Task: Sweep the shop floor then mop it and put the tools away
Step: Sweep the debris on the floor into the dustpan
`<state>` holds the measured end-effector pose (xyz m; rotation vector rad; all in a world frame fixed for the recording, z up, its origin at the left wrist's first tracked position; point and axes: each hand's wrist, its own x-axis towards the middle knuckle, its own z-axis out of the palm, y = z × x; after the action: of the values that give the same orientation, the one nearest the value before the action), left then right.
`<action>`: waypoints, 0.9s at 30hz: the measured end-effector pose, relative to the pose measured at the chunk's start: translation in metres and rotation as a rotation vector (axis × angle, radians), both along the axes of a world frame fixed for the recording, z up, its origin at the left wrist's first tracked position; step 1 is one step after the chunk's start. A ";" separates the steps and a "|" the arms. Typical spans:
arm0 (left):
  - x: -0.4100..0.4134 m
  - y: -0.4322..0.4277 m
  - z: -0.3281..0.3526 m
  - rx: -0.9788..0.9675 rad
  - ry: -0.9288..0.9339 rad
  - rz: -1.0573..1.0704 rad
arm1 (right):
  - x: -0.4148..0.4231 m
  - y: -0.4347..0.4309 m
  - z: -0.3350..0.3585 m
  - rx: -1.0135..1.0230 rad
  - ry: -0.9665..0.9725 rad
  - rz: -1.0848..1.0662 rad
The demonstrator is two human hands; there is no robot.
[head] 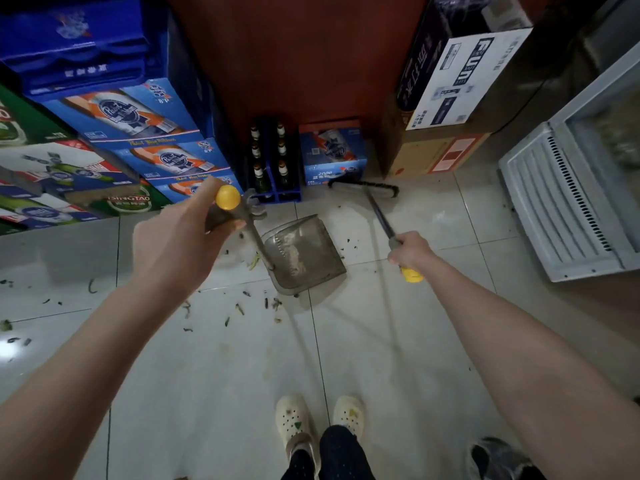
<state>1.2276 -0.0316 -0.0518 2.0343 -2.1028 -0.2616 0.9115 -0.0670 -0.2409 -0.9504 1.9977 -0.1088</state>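
Long-handled dustpan (pixel 304 254) resting on the tiled floor (pixel 398 341), its yellow-capped handle top clasped in left hand (pixel 180 233), fingertips mostly hidden behind the grip. Right of the dustpan, right hand (pixel 410 252) wrapped round the broom (pixel 363 188) handle; bristles beyond the dustpan, blurred, touching a beer carton (pixel 332 150). Scattered debris (pixel 239 308) just left of the dustpan.

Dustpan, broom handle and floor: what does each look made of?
Dustpan: likely grey translucent plastic, dusty inside. Broom handle: probably dark painted metal tube, thin and straight. Floor: glossy pale ceramic tile, by its reflections and grout lines.
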 end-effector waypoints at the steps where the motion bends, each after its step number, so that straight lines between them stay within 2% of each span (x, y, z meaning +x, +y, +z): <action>1: -0.002 -0.002 -0.003 -0.009 0.003 0.006 | -0.002 -0.005 -0.006 0.010 0.015 0.012; 9: -0.021 0.004 -0.014 -0.019 -0.033 0.048 | -0.037 0.028 -0.018 0.063 0.008 0.062; 15: -0.028 0.014 -0.002 0.015 -0.015 0.037 | -0.038 0.075 0.006 0.112 -0.082 0.064; 19: -0.032 0.020 0.009 0.034 -0.033 0.004 | -0.040 0.091 0.023 0.054 -0.048 0.023; 27: -0.029 0.022 0.005 0.039 -0.069 0.042 | -0.032 0.049 0.009 -0.026 0.023 -0.045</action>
<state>1.1990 -0.0098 -0.0471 2.1366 -2.1076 -0.2311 0.8795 -0.0182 -0.2319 -0.9269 2.0443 -0.1497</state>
